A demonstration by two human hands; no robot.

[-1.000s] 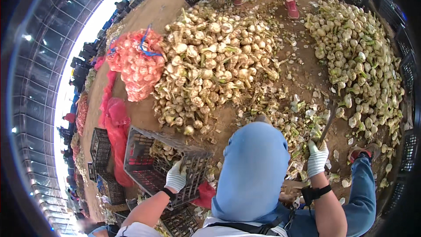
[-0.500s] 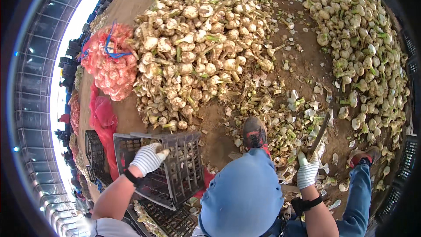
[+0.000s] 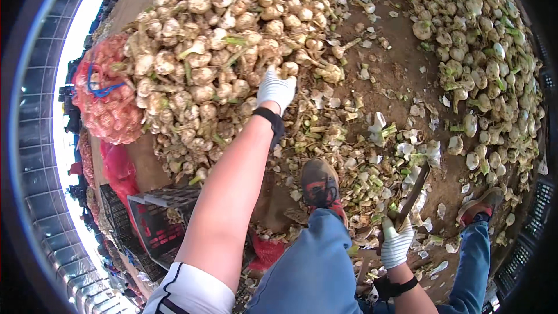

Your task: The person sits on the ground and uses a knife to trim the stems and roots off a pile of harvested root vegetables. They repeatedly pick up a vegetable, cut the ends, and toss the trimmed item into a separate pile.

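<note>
While left grip [image 3: 276, 88] reaches garlic [image 3: 212, 61], tool [image 3: 414, 193] held

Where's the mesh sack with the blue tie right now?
In the head view, the pinkish mesh sack sits at the upper left, beside the left edge of the large garlic pile, just above the red netting.

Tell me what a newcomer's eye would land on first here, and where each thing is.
Probably the big heap of garlic bulbs across the upper left, with the gloved left hand at its right edge. Next, the pinkish-red mesh sack with its blue tie, just left of the heap. Then the long dark tool in the gloved right hand, lower right of centre.
</note>
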